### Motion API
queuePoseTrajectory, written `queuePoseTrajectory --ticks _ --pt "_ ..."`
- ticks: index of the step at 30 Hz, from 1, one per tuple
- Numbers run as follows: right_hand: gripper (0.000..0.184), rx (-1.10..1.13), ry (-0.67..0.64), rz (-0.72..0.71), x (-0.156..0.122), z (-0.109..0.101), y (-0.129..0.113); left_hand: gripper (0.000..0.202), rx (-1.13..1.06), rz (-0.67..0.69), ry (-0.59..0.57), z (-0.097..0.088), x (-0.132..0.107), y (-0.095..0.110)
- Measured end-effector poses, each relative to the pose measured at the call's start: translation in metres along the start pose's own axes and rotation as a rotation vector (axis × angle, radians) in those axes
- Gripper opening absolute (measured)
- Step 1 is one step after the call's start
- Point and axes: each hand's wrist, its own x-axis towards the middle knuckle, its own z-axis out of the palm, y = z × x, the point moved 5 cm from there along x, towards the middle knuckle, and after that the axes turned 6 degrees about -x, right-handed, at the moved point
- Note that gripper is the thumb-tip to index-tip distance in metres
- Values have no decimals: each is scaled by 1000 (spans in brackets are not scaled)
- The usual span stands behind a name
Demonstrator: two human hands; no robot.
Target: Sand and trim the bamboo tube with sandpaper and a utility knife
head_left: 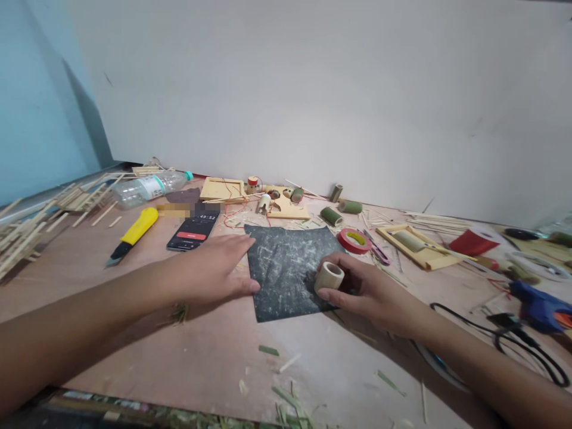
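A dark, dusty sheet that looks like sandpaper [286, 262] lies flat on the tabletop in front of me. My right hand [357, 283] grips a short, pale bamboo tube [329, 279] between thumb and fingers, over the sheet's right side. The tube's hollow end faces up, slightly tilted. My left hand [223, 268] rests at the sheet's left edge, fingers stretched out and holding nothing. Beyond its fingers lies a phone [195, 229] with a lit screen. A roll of red tape [354, 241] sits just past the sheet's right corner.
At left are a yellow utility knife [134, 233], a plastic bottle [152, 187] and wooden sticks [67, 205]. Green bamboo pieces [331, 215] and a wooden frame [417, 245] lie farther back. A blue glue gun [538, 305] with black cable [482, 333] is at right. Shavings litter the table.
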Motion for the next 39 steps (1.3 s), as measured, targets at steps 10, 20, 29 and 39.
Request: queuePoseTrajectory --ticks 10,20,29,39 --pt "25 -47 56 -240 10 14 -51 120 -63 -64 -159 8 -4 4" --pt "20 -111 -42 -395 73 32 -81 136 -128 -110 -235 16 -6 8" --pt "16 -170 74 -358 90 46 -82 136 -122 -103 -191 20 -5 2" --pt "20 -189 65 -342 79 48 -85 136 -138 -122 -233 19 -6 7"
